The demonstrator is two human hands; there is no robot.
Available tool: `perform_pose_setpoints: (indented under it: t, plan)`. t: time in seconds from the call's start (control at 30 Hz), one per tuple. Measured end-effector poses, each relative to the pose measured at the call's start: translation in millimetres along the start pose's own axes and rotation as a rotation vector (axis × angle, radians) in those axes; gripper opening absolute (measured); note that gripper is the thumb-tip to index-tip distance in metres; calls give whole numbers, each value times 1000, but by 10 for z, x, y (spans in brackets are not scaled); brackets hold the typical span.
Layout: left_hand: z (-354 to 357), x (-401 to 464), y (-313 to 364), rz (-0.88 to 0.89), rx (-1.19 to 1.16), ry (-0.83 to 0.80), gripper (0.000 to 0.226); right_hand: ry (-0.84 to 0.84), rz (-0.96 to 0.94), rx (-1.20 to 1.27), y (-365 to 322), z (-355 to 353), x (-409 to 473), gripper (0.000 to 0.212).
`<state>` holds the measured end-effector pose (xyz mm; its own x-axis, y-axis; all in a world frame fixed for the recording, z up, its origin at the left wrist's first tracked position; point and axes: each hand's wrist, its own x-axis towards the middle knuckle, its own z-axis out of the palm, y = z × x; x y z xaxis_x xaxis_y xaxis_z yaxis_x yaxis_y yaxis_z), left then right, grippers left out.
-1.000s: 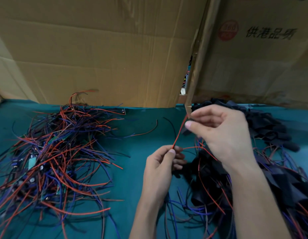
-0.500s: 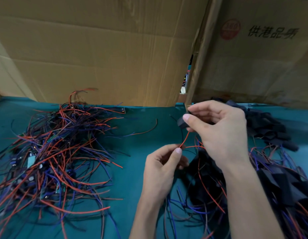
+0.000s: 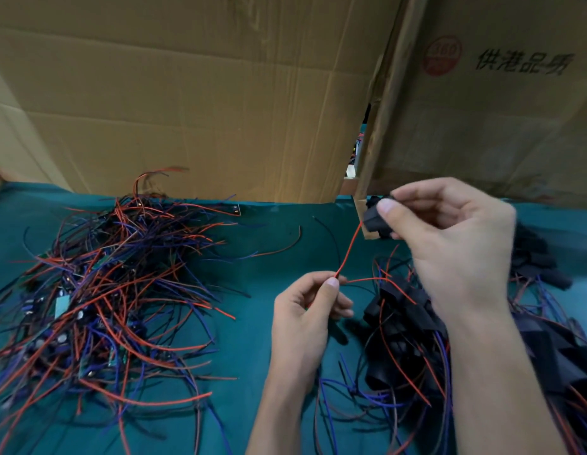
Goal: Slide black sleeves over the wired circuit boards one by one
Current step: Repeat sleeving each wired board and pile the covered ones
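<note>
Right hand (image 3: 449, 244) pinches a black sleeve (image 3: 372, 223) at far right; left hand (image 3: 310, 310) pinches the red wire (image 3: 349, 249) running from it, above the tabletop (image 3: 269, 323).

The teal cloth surface (image 3: 269, 356) looks matt and smooth. Far behind stand matt, creased brown cardboard boxes (image 3: 203, 93). The thin red and blue plastic-coated wires (image 3: 114, 290) shine faintly; the black sleeve (image 3: 372, 223) looks matt.
</note>
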<state>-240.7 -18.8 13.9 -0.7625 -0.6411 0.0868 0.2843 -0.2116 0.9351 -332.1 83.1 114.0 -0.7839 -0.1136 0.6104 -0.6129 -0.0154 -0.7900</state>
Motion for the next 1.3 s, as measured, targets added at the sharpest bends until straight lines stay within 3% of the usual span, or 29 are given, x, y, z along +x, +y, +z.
perform_pose_setpoints:
  t: [0.13, 0.43, 0.9, 1.3]
  plan:
    - [16, 5, 3, -7, -17, 17, 22, -71, 1, -80, 44, 134, -65, 13]
    - [17, -15, 8, -32, 62, -20, 19, 25, -43, -82, 81, 132, -68, 14]
    - [28, -18, 1, -24, 164, -17, 27, -163, -34, -198, 95, 28, -34, 14]
    - [40, -28, -39, 30, 237, -28, 13, -63, 27, -321, 43, -108, 29, 16]
